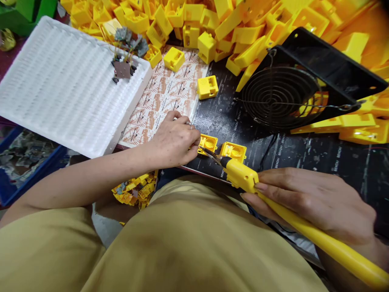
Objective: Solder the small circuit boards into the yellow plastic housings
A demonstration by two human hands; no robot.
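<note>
My right hand [313,202] is closed around a yellow-handled tool that looks like a soldering iron [243,174], with a black collar and a thin metal tip. That tip points left, at a small open yellow plastic case [208,143] near the bench edge. At the case's left side, my left hand [179,140] has its fingers bent and pinched, wearing a ring; they hide part of the case. A second open yellow case [233,152] lies just right of it, partly behind the tool. Farther back sits a closed-looking yellow case [208,87].
A black fan with a wire guard [273,97] stands at right. Yellow cases [191,34] are heaped along the back. A white foam tray [60,85] at left bears a brown board with wires [122,69]. Below it is a blue bin [12,190]; more yellow pieces [136,190] lie beneath the bench.
</note>
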